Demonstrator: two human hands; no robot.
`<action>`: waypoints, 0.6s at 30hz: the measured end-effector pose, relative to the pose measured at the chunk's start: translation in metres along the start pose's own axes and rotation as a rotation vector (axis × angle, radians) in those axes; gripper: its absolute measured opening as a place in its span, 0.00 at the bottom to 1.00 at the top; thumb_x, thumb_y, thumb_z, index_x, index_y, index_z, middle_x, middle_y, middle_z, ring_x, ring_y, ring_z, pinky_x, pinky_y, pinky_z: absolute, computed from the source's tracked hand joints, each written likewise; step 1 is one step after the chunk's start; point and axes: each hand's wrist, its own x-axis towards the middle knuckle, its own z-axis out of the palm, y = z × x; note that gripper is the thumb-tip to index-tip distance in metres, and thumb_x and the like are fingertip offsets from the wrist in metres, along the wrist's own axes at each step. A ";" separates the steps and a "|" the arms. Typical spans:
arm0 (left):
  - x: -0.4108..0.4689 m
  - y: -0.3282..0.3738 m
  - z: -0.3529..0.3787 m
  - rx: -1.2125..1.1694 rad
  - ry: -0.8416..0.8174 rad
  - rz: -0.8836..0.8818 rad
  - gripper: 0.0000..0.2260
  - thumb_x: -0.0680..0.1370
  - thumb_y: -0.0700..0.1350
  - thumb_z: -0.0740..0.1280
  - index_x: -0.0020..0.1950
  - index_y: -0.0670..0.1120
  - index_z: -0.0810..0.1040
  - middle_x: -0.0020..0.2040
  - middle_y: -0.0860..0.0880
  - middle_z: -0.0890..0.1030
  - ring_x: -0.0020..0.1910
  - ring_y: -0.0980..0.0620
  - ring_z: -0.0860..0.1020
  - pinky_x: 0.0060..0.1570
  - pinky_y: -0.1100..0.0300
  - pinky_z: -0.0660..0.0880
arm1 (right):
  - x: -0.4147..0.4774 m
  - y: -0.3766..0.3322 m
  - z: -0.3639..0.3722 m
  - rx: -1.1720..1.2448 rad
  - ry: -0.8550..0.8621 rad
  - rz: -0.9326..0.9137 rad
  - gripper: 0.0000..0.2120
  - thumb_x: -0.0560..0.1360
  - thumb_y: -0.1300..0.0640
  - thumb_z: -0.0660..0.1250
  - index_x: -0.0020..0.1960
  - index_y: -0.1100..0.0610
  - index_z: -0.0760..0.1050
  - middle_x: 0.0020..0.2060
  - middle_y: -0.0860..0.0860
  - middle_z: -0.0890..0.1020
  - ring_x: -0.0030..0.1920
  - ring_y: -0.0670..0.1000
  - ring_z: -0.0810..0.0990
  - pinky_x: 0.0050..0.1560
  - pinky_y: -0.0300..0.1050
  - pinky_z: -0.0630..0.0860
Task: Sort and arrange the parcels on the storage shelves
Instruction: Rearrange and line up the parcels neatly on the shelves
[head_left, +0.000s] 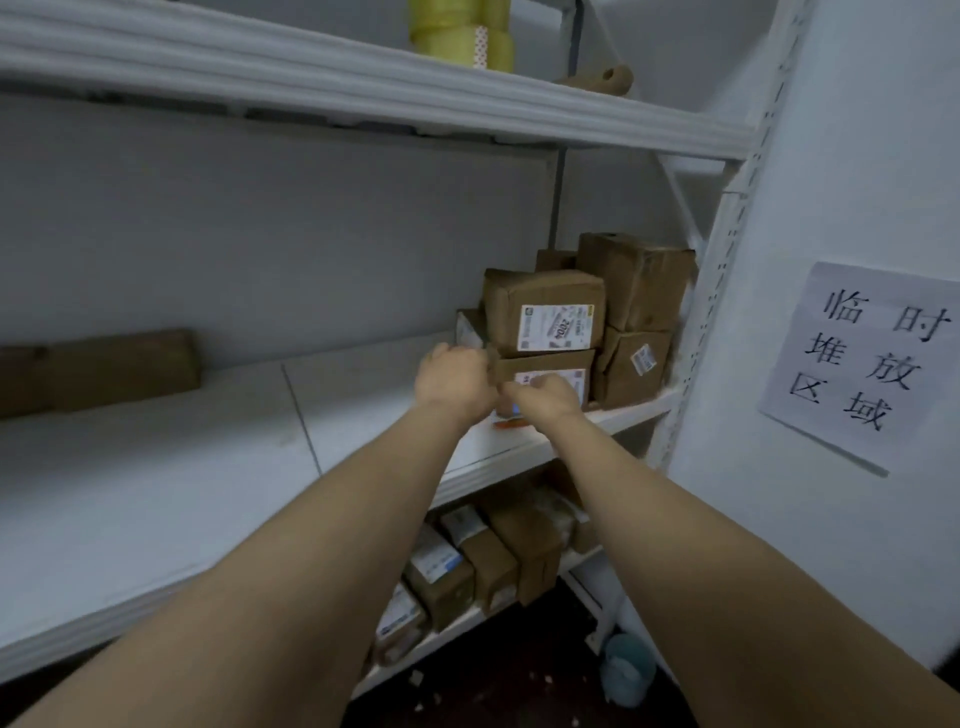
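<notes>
Fingers (513, 389) of left hand (456, 382) and right hand (546, 399) clasp parcel (543, 364) lengthwise along shelf (358, 395).

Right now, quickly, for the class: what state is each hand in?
Left hand: grips the lower box at its left corner.
Right hand: against that box's front; whether it grips cannot be told.

Wall sign (860, 364) — "临时堆放区域"

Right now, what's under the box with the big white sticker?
Another brown box, flat on the shelf. The left hand and right hand cover part of its front and label.
</notes>
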 end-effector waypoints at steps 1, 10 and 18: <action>-0.008 -0.010 -0.003 0.003 -0.002 -0.023 0.15 0.76 0.43 0.61 0.61 0.45 0.78 0.59 0.43 0.79 0.63 0.43 0.71 0.59 0.55 0.70 | -0.007 -0.004 0.009 0.000 -0.027 -0.022 0.17 0.75 0.48 0.67 0.56 0.60 0.76 0.47 0.52 0.78 0.52 0.53 0.75 0.52 0.44 0.74; -0.074 -0.129 -0.046 0.063 -0.023 -0.334 0.17 0.77 0.41 0.60 0.66 0.45 0.75 0.63 0.43 0.76 0.68 0.44 0.67 0.66 0.55 0.66 | -0.060 -0.065 0.126 -0.016 -0.282 -0.132 0.21 0.76 0.51 0.67 0.62 0.65 0.74 0.61 0.59 0.77 0.55 0.56 0.77 0.63 0.53 0.74; -0.098 -0.260 -0.086 0.133 -0.019 -0.507 0.17 0.78 0.43 0.60 0.67 0.45 0.73 0.64 0.44 0.75 0.67 0.44 0.67 0.65 0.54 0.65 | -0.066 -0.129 0.266 -0.098 -0.467 -0.237 0.22 0.75 0.52 0.68 0.57 0.71 0.75 0.41 0.54 0.71 0.42 0.52 0.68 0.45 0.47 0.71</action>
